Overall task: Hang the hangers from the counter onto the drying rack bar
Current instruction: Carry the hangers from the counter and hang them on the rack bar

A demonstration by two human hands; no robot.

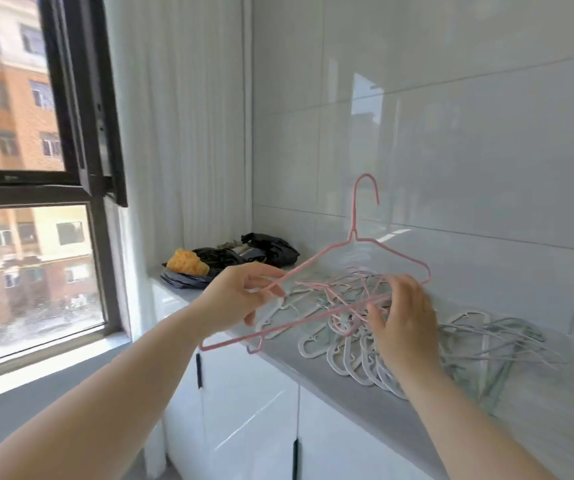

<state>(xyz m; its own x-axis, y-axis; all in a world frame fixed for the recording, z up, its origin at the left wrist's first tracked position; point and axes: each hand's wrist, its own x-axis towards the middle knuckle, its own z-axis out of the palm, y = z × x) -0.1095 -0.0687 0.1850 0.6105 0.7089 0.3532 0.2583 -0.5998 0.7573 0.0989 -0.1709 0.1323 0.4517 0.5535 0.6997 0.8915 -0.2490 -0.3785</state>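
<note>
Above the front edge of the grey counter (313, 370), I held a pink hanger (354, 209) with its hook uppermost. My left hand (240, 299) pinched one shoulder wire, and my right hand (407, 323) curled its fingers round the other end of the bottom bar. Under it the pile of hangers (358, 360) lay along the counter's middle, with black bags (273, 249) at its far end.

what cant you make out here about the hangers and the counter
Drying rack bar: outside the head view.
Hanger pile: count unclear; they overlap and the right hand covers some.
Whether the right hand grips the pink hanger: its back faces the camera, hiding the fingertips.
Orange thing by the black bags: too blurred to name.
Counter: cut off by the right edge.
</note>
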